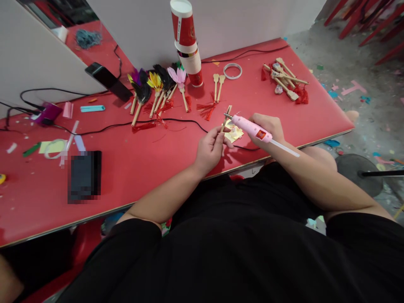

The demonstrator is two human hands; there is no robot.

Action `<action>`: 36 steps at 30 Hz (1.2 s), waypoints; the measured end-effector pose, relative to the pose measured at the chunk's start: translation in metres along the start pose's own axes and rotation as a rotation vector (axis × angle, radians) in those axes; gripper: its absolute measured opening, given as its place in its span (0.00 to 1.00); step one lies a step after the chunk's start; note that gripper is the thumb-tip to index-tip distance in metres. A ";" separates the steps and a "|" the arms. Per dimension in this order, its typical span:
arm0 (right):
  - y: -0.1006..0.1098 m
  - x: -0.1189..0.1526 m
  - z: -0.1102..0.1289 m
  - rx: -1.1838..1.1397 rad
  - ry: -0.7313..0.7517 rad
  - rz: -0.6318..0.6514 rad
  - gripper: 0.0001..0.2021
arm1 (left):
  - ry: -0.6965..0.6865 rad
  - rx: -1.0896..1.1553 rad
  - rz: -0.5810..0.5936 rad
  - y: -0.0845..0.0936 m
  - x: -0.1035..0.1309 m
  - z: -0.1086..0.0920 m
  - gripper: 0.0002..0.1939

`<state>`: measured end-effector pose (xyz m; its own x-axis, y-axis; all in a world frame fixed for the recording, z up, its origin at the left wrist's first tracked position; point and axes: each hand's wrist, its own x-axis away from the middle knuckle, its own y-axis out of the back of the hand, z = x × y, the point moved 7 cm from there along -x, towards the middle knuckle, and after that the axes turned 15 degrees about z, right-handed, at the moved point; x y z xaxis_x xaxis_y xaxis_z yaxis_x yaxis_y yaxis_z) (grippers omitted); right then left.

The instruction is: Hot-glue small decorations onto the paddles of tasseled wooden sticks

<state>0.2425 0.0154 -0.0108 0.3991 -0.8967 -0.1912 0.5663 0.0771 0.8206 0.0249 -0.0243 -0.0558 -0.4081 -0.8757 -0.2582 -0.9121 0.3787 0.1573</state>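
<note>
Black shirt [227,248] nearest; beyond, over the table [151,160], the left hand [210,148] pinches a wooden stick [224,123] in its fingers, seemingly steadying it, while the right hand [272,126], fingers half hidden, grips a pink glue gun [251,128], nozzle [229,116] at the stick.

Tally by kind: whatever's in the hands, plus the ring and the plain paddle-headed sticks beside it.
Pink glue gun, right hand: 1
Wooden stick, left hand: 1
Ring: 1
Paddle-headed sticks: 2
Total: 5
</note>
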 end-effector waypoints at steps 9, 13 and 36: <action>0.002 0.002 0.002 -0.040 0.014 -0.021 0.04 | 0.004 0.000 0.001 0.000 0.000 -0.004 0.29; 0.004 0.004 0.002 -0.057 0.041 -0.039 0.05 | 0.004 0.001 -0.001 0.000 0.000 -0.004 0.29; 0.024 -0.005 -0.043 -0.180 -0.154 -0.208 0.24 | -0.072 0.031 0.063 -0.011 0.010 -0.015 0.26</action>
<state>0.2851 0.0399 -0.0132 0.1555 -0.9556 -0.2501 0.7484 -0.0513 0.6612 0.0314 -0.0418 -0.0461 -0.4655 -0.8263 -0.3170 -0.8848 0.4423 0.1465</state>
